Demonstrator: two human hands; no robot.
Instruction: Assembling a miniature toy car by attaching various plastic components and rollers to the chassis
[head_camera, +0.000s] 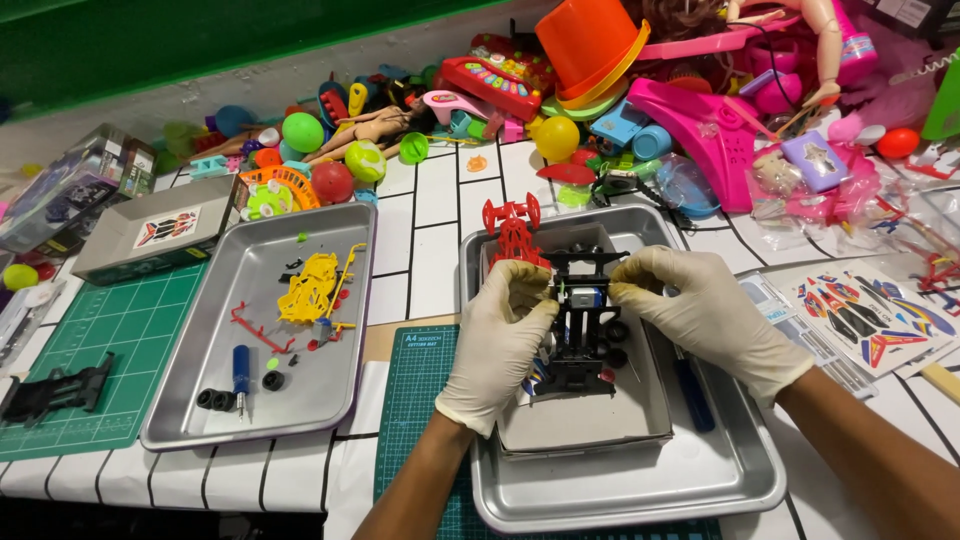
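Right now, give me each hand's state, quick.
Left hand: closed, fingertips pinching the left side of the black toy car chassis.
Right hand: closed, fingertips pinching the chassis's right side near the small motor.

both hands are gloved in pale latex. the left hand (497, 335) is curled, fingertips pinched inward; the right hand (700, 315) is arched, fingers pinched toward the left. bare forearms are angled up from below.

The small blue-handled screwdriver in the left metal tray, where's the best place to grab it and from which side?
Pinch the small blue-handled screwdriver by its blue grip, coming from above. It lies flat, tip toward the near rim of the left metal tray; the handle is its thickest part, though black wheels sit close on the left.
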